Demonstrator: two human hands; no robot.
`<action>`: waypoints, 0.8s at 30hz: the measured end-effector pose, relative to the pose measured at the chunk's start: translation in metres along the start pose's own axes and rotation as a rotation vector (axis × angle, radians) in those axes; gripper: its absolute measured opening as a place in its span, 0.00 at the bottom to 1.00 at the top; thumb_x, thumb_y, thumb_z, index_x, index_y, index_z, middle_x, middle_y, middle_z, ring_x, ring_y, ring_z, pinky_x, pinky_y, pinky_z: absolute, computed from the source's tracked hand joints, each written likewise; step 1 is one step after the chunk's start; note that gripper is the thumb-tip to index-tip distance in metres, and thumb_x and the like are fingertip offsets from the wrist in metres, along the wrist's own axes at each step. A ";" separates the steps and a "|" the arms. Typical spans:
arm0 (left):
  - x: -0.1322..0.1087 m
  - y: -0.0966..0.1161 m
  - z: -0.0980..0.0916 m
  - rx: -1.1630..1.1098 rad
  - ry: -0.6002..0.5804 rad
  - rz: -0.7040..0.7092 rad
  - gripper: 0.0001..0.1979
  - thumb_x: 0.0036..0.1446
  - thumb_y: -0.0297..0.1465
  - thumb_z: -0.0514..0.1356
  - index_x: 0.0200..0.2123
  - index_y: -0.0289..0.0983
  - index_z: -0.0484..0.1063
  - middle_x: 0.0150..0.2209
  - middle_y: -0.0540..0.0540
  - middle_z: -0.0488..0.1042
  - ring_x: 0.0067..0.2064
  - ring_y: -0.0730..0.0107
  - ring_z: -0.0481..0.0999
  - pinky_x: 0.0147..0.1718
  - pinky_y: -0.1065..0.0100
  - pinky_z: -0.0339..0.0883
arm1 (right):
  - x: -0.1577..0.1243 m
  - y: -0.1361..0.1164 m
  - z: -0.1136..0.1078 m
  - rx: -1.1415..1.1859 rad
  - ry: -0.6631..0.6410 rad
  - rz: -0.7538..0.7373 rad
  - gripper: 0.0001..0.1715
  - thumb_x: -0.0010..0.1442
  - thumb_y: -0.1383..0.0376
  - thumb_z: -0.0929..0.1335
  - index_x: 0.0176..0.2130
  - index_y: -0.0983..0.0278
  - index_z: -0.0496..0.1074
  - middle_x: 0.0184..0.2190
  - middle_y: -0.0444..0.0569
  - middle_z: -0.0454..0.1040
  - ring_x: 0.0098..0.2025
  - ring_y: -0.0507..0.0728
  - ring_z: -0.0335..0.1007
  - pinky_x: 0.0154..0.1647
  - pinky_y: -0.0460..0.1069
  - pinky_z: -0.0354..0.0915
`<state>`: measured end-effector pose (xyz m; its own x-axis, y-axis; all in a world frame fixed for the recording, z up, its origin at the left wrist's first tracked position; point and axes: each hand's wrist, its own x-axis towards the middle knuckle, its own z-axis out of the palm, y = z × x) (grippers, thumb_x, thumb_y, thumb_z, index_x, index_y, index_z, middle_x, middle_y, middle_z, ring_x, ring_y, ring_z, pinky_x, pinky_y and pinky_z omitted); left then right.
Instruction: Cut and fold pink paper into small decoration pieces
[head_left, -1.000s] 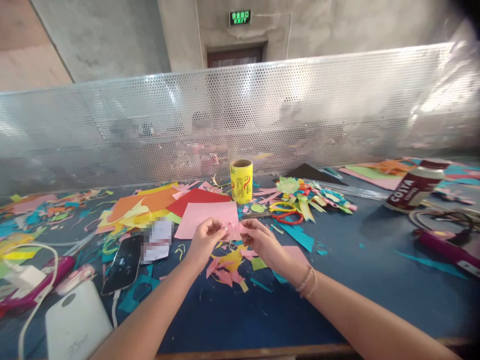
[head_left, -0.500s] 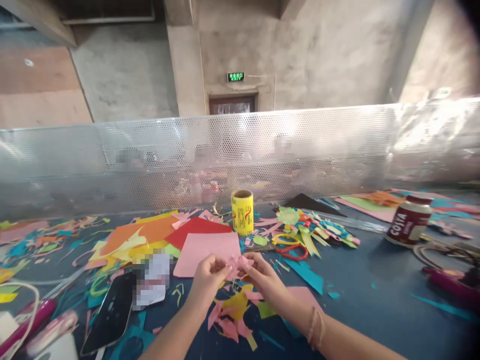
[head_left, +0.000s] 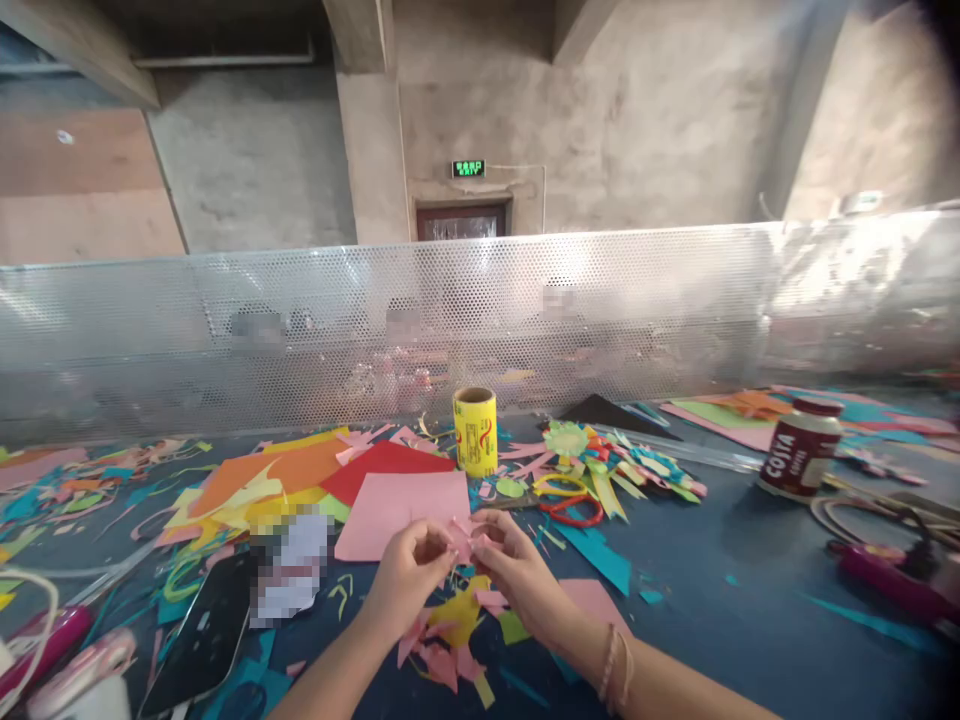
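Note:
Both hands meet over the near middle of the table, pinching a small folded piece of pink paper (head_left: 460, 540) between them. My left hand (head_left: 415, 565) has thumb and forefinger closed on its left side. My right hand (head_left: 511, 560), with a band at the wrist, grips the right side; the fingers partly hide the paper's shape. Just beyond lies a flat pink sheet (head_left: 401, 515), overlapping a red sheet (head_left: 390, 462). Pink and yellow scraps (head_left: 450, 640) lie beneath the hands. A yellow tube (head_left: 475, 435) stands upright behind them.
Scissors with red and yellow handles (head_left: 574, 503) lie right of the tube, near a ribbon rosette (head_left: 566, 440). A brown bottle (head_left: 801, 450) and a magenta glue gun (head_left: 896, 585) are at right. A phone (head_left: 201, 635) lies at left. A perforated metal screen (head_left: 637, 330) crosses the back.
The camera view has shifted slightly, so the scene sits a little lower and further left. Both hands still hold the pink paper, the fingers slightly repositioned around it.

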<state>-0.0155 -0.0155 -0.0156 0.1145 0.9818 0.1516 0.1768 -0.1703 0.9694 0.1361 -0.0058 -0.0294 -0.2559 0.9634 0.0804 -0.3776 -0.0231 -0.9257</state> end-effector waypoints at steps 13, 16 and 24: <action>-0.004 0.002 -0.003 0.031 -0.071 0.041 0.10 0.45 0.35 0.61 0.26 0.35 0.66 0.25 0.49 0.67 0.28 0.72 0.68 0.29 0.71 0.62 | -0.005 -0.007 0.000 0.057 -0.086 0.026 0.18 0.43 0.66 0.71 0.36 0.61 0.65 0.27 0.40 0.61 0.27 0.47 0.58 0.27 0.44 0.58; -0.005 0.005 -0.001 0.030 -0.086 0.055 0.10 0.46 0.36 0.61 0.25 0.35 0.66 0.25 0.49 0.68 0.28 0.73 0.68 0.29 0.71 0.62 | -0.005 -0.007 -0.001 0.064 -0.112 0.036 0.18 0.44 0.67 0.70 0.37 0.61 0.65 0.27 0.40 0.61 0.27 0.47 0.57 0.26 0.43 0.57; -0.007 0.011 0.001 -0.005 -0.071 0.038 0.10 0.43 0.35 0.62 0.24 0.35 0.66 0.24 0.49 0.69 0.28 0.72 0.69 0.29 0.70 0.63 | -0.006 -0.007 -0.004 -0.001 -0.111 0.010 0.18 0.45 0.65 0.70 0.38 0.60 0.63 0.27 0.40 0.61 0.28 0.48 0.57 0.26 0.44 0.57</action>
<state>-0.0130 -0.0244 -0.0067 0.1897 0.9663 0.1741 0.1663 -0.2064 0.9642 0.1433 -0.0103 -0.0252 -0.3569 0.9275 0.1111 -0.3734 -0.0326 -0.9271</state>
